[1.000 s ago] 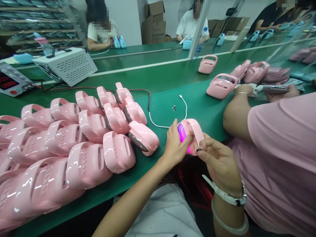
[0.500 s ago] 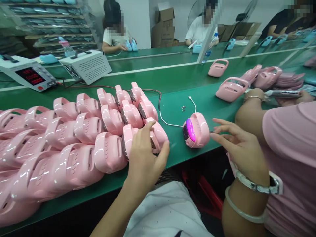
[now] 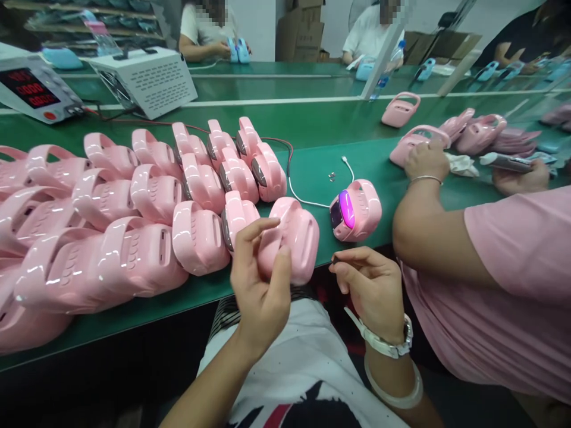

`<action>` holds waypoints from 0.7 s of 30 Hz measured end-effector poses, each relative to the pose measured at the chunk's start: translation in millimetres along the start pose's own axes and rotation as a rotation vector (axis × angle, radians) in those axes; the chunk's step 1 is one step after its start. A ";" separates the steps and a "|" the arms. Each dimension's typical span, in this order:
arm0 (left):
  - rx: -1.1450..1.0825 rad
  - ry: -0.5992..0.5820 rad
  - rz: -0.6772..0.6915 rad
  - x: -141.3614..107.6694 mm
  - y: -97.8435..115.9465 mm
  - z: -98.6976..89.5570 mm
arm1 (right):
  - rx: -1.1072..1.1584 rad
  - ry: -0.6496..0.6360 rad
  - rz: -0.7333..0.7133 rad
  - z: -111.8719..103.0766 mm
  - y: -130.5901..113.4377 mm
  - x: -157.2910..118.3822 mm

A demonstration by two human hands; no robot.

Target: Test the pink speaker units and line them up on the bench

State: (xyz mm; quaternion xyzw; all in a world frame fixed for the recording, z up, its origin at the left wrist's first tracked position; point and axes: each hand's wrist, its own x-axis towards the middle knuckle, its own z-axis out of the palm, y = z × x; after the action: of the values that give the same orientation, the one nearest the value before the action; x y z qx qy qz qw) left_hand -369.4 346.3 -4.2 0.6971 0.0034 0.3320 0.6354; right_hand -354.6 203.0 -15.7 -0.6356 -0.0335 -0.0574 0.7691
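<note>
Left hand (image 3: 261, 300): thumb and fingers gripping pink handled device (image 3: 302, 246) at the surface's (image 3: 370, 160) near edge | Right hand (image 3: 373, 291): pinching a small dark piece (image 3: 335, 260) | Handling: glossy shell, likely stiff, light, slippery | Hold: best by the looped handle (image 3: 285, 206) or rounded sides

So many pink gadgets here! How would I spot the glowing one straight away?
On the green bench, look to the right of the close-packed rows of pink units, just beyond the person's right hand. There the lit gadget stands apart, beside a thin white cable. Unlike its neighbours, it shows a bright purple-pink panel.
</note>
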 end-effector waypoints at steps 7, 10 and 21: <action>0.020 0.136 -0.008 -33.5 33.2 -45.7 | -0.298 -0.255 -0.237 26.5 -21.3 -23.7; 0.048 0.171 -0.072 -40.0 37.0 -51.6 | -0.359 -0.346 -0.295 35.3 -23.7 -24.9; 0.208 0.049 -0.055 -54.2 41.8 -62.8 | -0.463 -0.547 -0.398 33.3 -26.6 -24.4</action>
State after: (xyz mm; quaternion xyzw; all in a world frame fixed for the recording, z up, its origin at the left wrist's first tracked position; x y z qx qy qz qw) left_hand -458.5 370.6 6.4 0.7507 0.0726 0.3290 0.5682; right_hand -381.6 231.9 13.4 -0.7649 -0.3454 -0.0403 0.5422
